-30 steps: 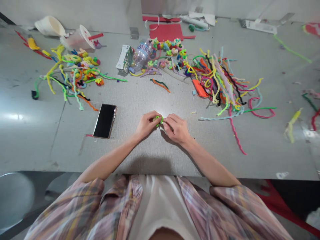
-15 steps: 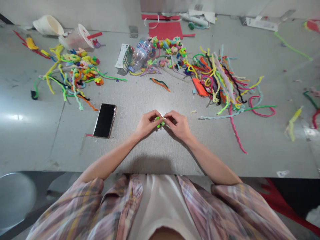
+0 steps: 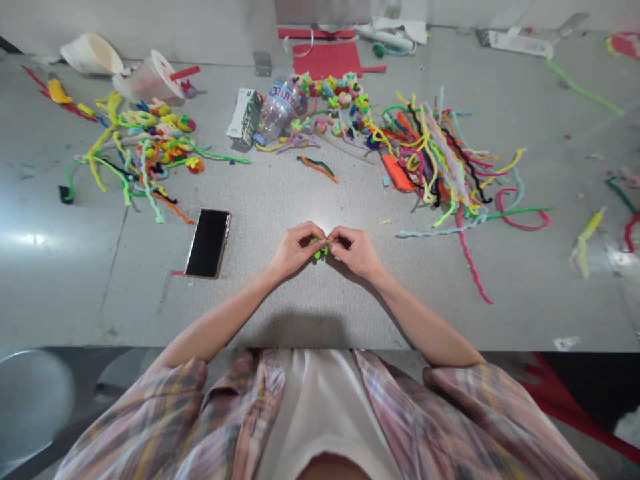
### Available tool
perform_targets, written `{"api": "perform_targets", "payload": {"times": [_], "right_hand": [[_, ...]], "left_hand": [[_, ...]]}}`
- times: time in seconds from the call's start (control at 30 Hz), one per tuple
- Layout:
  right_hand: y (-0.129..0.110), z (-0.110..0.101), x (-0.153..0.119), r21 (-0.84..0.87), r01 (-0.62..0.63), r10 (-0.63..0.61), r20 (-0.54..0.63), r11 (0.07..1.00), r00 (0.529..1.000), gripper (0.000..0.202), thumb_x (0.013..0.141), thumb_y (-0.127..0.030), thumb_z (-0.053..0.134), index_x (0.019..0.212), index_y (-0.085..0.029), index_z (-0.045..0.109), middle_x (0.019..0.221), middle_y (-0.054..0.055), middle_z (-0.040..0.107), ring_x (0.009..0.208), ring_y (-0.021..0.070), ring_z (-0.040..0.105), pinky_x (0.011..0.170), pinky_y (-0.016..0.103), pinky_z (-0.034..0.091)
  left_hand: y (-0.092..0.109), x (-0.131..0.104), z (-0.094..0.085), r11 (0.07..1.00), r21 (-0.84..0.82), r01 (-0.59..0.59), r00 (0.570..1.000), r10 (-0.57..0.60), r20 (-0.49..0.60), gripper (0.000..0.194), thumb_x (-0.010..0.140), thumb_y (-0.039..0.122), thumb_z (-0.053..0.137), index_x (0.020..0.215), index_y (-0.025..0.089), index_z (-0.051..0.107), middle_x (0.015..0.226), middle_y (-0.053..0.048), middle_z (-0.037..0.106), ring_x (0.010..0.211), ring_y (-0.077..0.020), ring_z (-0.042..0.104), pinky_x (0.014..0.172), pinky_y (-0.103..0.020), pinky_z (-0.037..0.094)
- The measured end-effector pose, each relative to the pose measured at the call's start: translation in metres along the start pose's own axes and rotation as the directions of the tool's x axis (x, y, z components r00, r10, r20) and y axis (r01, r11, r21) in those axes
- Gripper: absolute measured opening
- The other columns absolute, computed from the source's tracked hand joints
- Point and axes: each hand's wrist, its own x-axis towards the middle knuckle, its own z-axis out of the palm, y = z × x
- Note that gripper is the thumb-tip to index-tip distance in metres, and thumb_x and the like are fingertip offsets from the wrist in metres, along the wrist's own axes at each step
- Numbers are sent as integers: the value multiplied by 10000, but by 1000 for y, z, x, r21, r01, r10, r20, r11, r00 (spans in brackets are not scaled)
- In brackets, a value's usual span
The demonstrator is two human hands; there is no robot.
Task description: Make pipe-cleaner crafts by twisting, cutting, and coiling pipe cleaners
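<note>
Since one second earlier: right hand point(image 3: 356, 252) has gone from a curled posture to a fingertip pinch; the small green piece point(image 3: 321, 253) now shows mainly below the fingertips, its former ring-like outline lost to view.

Landmark: phone point(image 3: 208, 243), dark screen up, flat on the tabletop point(image 3: 260, 193). Green piece is directly right of the phone, held between the two hands. Left hand point(image 3: 296, 250): thumb and forefinger closed on the piece. Right hand: thumb and forefinger pinched at its upper edge, tips meeting the left's. Exact shape of the piece hidden by fingers.

Other positions: pile of fuzzy shapes point(image 3: 150, 148) beyond the phone, to its left. Carton point(image 3: 244, 118) and clear bottle point(image 3: 280, 103), lying side by side, beyond the phone and to its right. Two short pipe cleaners point(image 3: 317, 167), one orange, one dark green, also beyond and right. Heap of pipe cleaners point(image 3: 443, 157), mixed colours, well apart from the phone, far right.
</note>
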Motion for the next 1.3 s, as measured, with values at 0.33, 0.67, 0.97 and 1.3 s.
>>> {"api": "perform_targets", "payload": {"times": [0.33,0.67,0.97,1.3], "right_hand": [[3,2,-4,74,-12,20,-104,997,994,91,906,-266,648,818,-240,650,738,-32,563,698,149,476,665,318,358],[0,7,-6,62,-27,34,-117,998,993,100,910,-274,665,816,-244,646,718,-35,584,681,148,496,657,320,371],[1,4,-2,102,-10,18,-82,995,997,142,929,-338,709,834,-243,664,748,-25,612,690,147,529,663,318,393],[2,5,-2,53,11,-4,-121,999,993,177,964,-392,754,900,-246,676,782,-21,623,711,147,524,673,322,415]], "left_hand": [[-4,-11,14,844,486,-229,968,252,18,177,1029,335,782,1176,251,731,1281,-99,781,1185,-243,759,1003,-396,609],[-5,-10,15,823,509,-253,951,307,-24,56,1070,272,698,1072,231,737,1207,-101,804,1100,-217,774,941,-367,610],[-7,-10,13,835,464,-295,932,358,-52,127,1123,258,661,1073,233,775,1176,-87,818,1080,-199,790,954,-363,627],[-7,-7,11,862,433,-264,944,322,-66,186,1174,296,633,1130,237,804,1192,-90,801,1103,-206,775,997,-391,623]]}}
